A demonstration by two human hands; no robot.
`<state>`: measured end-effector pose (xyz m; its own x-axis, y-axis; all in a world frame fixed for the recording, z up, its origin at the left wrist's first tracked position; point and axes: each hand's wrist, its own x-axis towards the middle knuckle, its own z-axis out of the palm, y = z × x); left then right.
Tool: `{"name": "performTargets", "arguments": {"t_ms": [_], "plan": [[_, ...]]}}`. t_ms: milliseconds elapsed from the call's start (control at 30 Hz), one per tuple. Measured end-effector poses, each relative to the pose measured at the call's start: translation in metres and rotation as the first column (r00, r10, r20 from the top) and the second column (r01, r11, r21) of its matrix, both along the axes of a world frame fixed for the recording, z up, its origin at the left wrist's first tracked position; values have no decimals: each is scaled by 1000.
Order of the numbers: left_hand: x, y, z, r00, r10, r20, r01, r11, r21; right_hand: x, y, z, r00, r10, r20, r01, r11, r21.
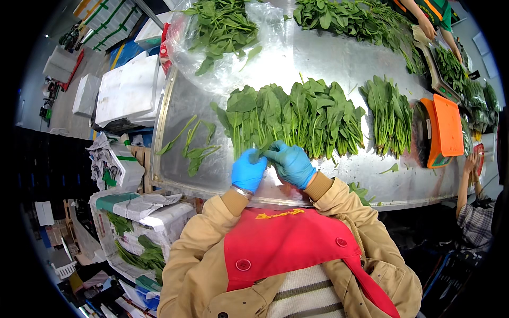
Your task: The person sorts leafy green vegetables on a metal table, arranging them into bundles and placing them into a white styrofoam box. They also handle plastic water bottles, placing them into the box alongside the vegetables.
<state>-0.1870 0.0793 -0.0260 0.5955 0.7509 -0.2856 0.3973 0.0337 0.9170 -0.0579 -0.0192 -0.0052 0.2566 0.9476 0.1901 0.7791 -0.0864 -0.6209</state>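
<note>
Both hands wear blue gloves and meet near the table's front edge. Between the fingers of my left hand (249,170) and my right hand (292,163) is a green leaf (263,148), its lower part hidden by the fingers. Just beyond them a row of leafy greens (296,115) lies side by side, leaves away from me and stems towards me. A separate bunch of greens (389,115) lies to the right of the row. Several loose stems with leaves (195,153) lie to the left, on the metal table (346,59).
An orange scale (447,125) stands at the right. Greens on clear plastic (222,31) and another heap (346,18) lie at the far side. Co-workers' arms (421,20) (467,179) reach in at the right. A foam box (151,234) with greens is at the lower left.
</note>
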Motion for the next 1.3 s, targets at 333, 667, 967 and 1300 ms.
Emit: {"name": "performTargets", "arguments": {"t_ms": [333, 667, 967, 1300], "plan": [[-19, -14, -6, 995, -59, 83, 52, 995, 89, -5, -1, 3, 978, 62, 201, -59, 998, -19], [-47, -21, 18, 867, -495, 59, 384, 739, 553, -15, 3, -25, 950, 35, 312, -25, 999, -35], [-46, -13, 55, 946, -315, 78, 169, 683, 710, -2, -18, 2, 979, -2, 203, -5, 999, 37], [-43, 36, 54, 961, -24, -274, 240, 558, 794, 140, -131, 33, 764, -645, 20, 634, 755, 170]]}}
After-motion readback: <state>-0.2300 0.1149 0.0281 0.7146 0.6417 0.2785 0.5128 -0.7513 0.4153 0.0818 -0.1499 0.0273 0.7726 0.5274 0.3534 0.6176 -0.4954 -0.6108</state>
